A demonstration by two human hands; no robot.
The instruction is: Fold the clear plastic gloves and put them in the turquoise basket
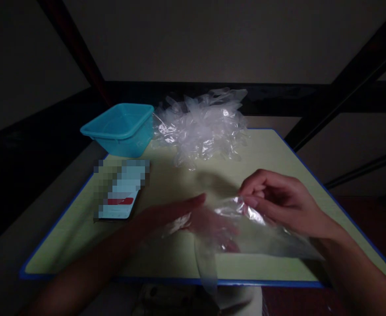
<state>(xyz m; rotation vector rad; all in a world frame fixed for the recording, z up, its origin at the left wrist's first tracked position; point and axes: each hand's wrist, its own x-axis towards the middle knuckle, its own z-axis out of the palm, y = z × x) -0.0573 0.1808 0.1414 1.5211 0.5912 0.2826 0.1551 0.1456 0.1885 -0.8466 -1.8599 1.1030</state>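
A clear thin plastic glove (255,237) stretches between my hands over the near part of the table, one limp end hanging past the front edge. My right hand (278,202) is closed, pinching the glove's film between thumb and fingers. My left hand (206,224) is blurred, thumb out and fingers stretched apart, with the film over it. Whether it is inside the glove or behind it, I cannot tell. Beyond my hands lies a heap of similar clear plastic gloves (202,127), crumpled together.
A blue plastic basket (123,140) stands at the back left of the blue-edged table (166,263). In front of it lies a phone (122,193) with a lit, partly pixelated screen. Dark frame bars (324,105) rise at the right beside a wall.
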